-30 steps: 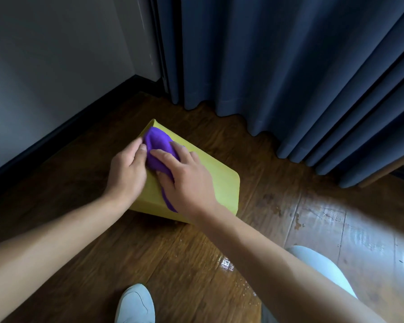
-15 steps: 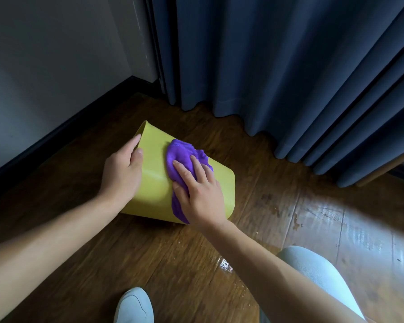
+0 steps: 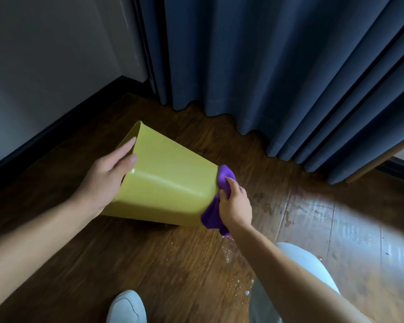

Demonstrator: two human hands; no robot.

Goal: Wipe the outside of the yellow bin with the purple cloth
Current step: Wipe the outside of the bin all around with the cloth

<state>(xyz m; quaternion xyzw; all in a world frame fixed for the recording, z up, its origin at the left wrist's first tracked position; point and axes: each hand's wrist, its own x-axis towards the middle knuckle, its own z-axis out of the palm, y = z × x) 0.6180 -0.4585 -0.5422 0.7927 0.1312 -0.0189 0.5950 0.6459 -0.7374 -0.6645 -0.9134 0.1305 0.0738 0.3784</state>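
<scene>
The yellow bin (image 3: 168, 183) lies on its side on the wooden floor, its wide rim toward the left wall and its base toward the right. My left hand (image 3: 107, 176) grips the bin near the rim, fingers over its upper edge. My right hand (image 3: 234, 206) is closed on the purple cloth (image 3: 214, 213) and presses it against the bin's base end. Part of the cloth sticks out above my fingers and part hangs below them. The bin's opening and its underside are hidden.
Dark blue curtains (image 3: 278, 66) hang to the floor just behind the bin. A grey wall with a black skirting board (image 3: 56, 129) runs along the left. Water drops (image 3: 240, 287) lie on the floor near my knee (image 3: 299, 259) and white shoe (image 3: 126, 306).
My right hand slid the cloth from the rim end across the bin's upper side to its base end. My left hand stayed near the rim.
</scene>
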